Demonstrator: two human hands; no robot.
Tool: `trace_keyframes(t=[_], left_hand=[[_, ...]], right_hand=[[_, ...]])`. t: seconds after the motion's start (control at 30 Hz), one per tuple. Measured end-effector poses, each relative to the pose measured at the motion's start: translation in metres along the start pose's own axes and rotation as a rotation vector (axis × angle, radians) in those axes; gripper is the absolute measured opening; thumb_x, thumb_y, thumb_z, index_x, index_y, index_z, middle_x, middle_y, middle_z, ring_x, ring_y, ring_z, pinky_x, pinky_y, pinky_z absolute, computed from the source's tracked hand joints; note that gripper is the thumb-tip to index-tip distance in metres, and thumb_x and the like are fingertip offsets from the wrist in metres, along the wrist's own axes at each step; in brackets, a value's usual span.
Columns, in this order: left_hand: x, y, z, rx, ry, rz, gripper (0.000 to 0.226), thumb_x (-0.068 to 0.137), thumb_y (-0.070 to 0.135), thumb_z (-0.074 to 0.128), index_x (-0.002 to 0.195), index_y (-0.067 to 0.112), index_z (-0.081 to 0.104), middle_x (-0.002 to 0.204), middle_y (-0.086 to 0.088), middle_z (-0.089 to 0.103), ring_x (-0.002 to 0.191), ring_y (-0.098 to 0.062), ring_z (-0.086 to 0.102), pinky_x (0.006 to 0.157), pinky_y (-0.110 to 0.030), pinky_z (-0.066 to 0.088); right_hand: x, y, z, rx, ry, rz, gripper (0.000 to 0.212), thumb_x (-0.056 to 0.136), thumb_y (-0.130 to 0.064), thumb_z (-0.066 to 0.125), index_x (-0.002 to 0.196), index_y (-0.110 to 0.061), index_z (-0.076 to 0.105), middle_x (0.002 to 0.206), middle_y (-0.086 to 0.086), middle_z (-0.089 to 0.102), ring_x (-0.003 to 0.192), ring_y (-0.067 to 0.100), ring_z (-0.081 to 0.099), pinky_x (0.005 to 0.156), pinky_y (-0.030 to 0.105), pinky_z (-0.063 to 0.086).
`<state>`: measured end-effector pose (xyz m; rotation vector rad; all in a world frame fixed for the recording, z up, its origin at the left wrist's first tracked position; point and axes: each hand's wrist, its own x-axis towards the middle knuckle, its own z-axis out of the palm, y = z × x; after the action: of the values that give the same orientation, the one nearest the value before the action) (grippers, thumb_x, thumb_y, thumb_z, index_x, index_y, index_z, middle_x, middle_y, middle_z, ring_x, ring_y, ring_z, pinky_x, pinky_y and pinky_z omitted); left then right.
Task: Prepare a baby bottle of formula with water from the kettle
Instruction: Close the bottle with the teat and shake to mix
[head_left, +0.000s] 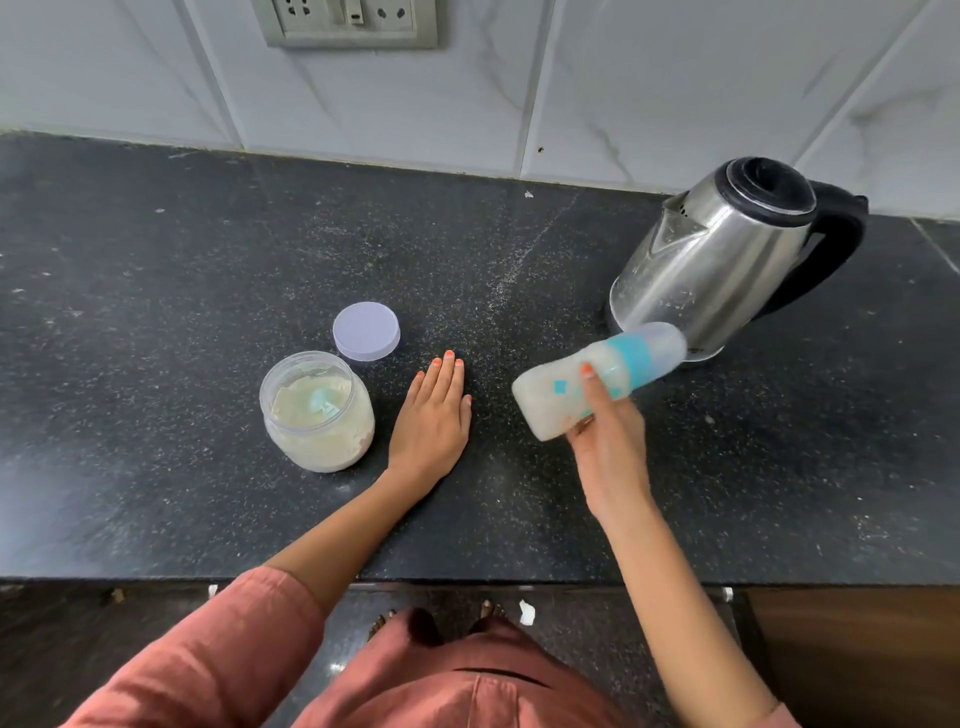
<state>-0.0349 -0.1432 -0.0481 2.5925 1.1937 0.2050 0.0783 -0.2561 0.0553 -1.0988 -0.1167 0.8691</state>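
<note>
R hand (605, 447) holds bottle (540, 405), L hand (434, 415) flat

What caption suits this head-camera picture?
Right hand holds a capped, milky bottle tilted near the kettle; left hand rests flat beside the open jar.

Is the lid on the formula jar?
No. The jar stands open, and its lid lies flat on the counter just behind it.

My right grip (608, 441) holds the capped baby bottle (550, 405) tilted, milky inside, just near of the kettle (727, 260). My left grip (431, 415) lies flat on the tabletop (156, 312), right of the open formula jar (317, 415); its lid (367, 331) lies just beyond.
</note>
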Motion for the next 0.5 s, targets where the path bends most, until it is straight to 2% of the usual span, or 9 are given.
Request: trace_keyframes(t=[0.07,0.13,0.2,0.27,0.33,0.37,0.43,0.5], left_hand=[[0.001,0.000,0.000,0.002,-0.002,-0.002,0.051,0.101,0.028,0.018,0.147,0.009,0.006,0.157,-0.006,0.003,0.145,-0.019,0.001,0.116,-0.029,-0.003],[0.001,0.001,0.000,-0.003,-0.005,-0.005,0.051,0.101,0.028,0.018,0.147,0.009,0.006,0.157,-0.006,0.003,0.145,-0.018,0.000,0.115,-0.029,-0.003],[0.001,0.001,0.000,0.000,0.000,-0.003,0.051,0.101,0.028,0.018,0.147,0.009,0.006,0.157,-0.006,0.003,0.145,-0.018,0.001,0.116,-0.029,-0.003],[0.000,0.000,0.000,0.005,0.009,0.004,0.051,0.101,0.028,0.018,0.147,0.008,0.007,0.157,-0.007,0.004,0.145,-0.019,0.002,0.116,-0.029,-0.003],[0.000,0.001,0.000,0.009,0.012,0.008,0.051,0.101,0.027,0.019,0.147,0.008,0.008,0.157,-0.007,0.005,0.145,-0.019,0.003,0.116,-0.029,-0.002],[0.000,0.001,0.000,0.014,0.012,0.008,0.051,0.101,0.027,0.019,0.147,0.008,0.008,0.157,-0.007,0.005,0.145,-0.020,0.003,0.116,-0.029,-0.002],[0.000,0.001,0.000,0.019,0.006,0.004,0.051,0.101,0.027,0.019,0.147,0.008,0.007,0.157,-0.007,0.005,0.145,-0.020,0.002,0.116,-0.030,-0.003],[0.001,0.001,0.000,0.014,-0.002,-0.002,0.051,0.101,0.027,0.019,0.147,0.009,0.007,0.157,-0.007,0.004,0.145,-0.019,0.001,0.115,-0.029,-0.004]], right_hand=[[-0.014,0.006,-0.002,-0.264,-0.127,0.092,0.019,0.074,-0.015,0.065,0.093,-0.017,0.063,0.086,-0.005,0.070,0.083,0.010,0.066,0.075,0.030,0.055],[-0.017,0.004,-0.006,-0.370,-0.160,0.102,0.031,0.061,-0.023,0.069,0.091,-0.017,0.063,0.088,-0.003,0.069,0.087,0.014,0.065,0.078,0.033,0.053],[-0.009,-0.003,-0.007,-0.206,-0.090,0.046,0.034,0.064,-0.022,0.067,0.097,-0.016,0.063,0.091,-0.003,0.069,0.085,0.010,0.066,0.074,0.029,0.055],[0.003,-0.009,-0.003,0.044,0.029,-0.014,0.036,0.079,-0.018,0.062,0.114,-0.013,0.057,0.101,-0.002,0.067,0.087,0.007,0.066,0.071,0.025,0.057],[0.008,-0.007,-0.002,0.131,0.064,-0.038,0.035,0.086,-0.017,0.057,0.121,-0.012,0.053,0.106,-0.001,0.065,0.090,0.007,0.066,0.072,0.024,0.057],[0.005,-0.004,-0.001,0.083,0.039,-0.027,0.031,0.085,-0.016,0.058,0.116,-0.013,0.056,0.102,-0.002,0.067,0.089,0.007,0.066,0.072,0.024,0.057],[-0.008,0.002,-0.001,-0.159,-0.078,0.038,0.022,0.076,-0.016,0.064,0.098,-0.017,0.062,0.087,-0.007,0.071,0.083,0.008,0.067,0.071,0.024,0.057],[-0.016,0.005,-0.005,-0.362,-0.159,0.070,0.018,0.070,-0.015,0.068,0.088,-0.017,0.064,0.078,-0.008,0.072,0.084,0.012,0.066,0.073,0.027,0.055]])
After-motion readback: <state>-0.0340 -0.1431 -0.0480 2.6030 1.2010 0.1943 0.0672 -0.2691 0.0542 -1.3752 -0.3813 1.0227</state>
